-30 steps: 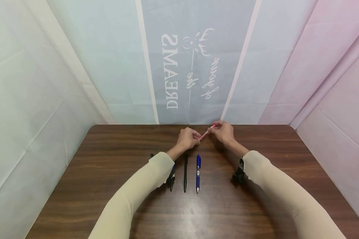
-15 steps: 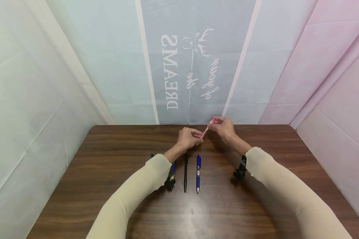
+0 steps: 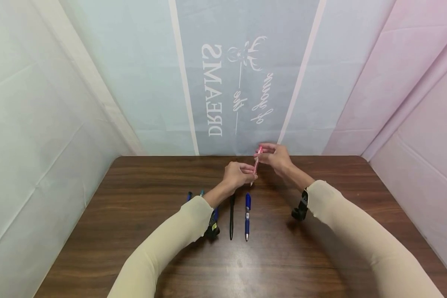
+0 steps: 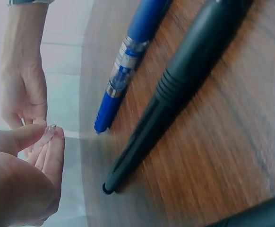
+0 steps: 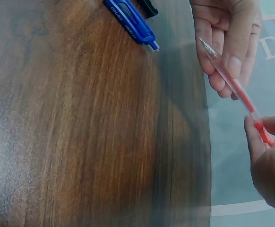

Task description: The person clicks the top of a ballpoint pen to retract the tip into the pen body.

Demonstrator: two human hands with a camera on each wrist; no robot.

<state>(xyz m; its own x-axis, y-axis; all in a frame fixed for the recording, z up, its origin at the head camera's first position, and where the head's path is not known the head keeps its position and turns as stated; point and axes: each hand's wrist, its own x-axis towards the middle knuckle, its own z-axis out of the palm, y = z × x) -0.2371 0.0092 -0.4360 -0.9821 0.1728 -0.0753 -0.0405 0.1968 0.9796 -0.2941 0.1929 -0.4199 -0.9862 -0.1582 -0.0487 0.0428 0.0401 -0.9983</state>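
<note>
Both hands hold a clear-barrelled red pen (image 5: 244, 98) over the table's far edge. My left hand (image 3: 235, 174) pinches it near its metal tip between thumb and fingers, and the point sticks out past the thumb. At the other end, my right hand (image 3: 277, 158) grips the red clip end between thumb and fingertips. In the head view the pen stands steeply, tip toward me. Nearer on the table lie a blue pen (image 3: 247, 215) and, to its left, a black pen (image 3: 231, 219), side by side.
More pens lie partly hidden under the left forearm, among them one with a dark blue end (image 3: 189, 196) and one with a teal end (image 3: 202, 193). The brown wooden table (image 3: 134, 207) ends at a printed cloth backdrop (image 3: 234, 99).
The red pen has swung from a diagonal to a steeper slant, its tip now showing below the left thumb. My right hand has risen slightly and shifted left; the left has edged right.
</note>
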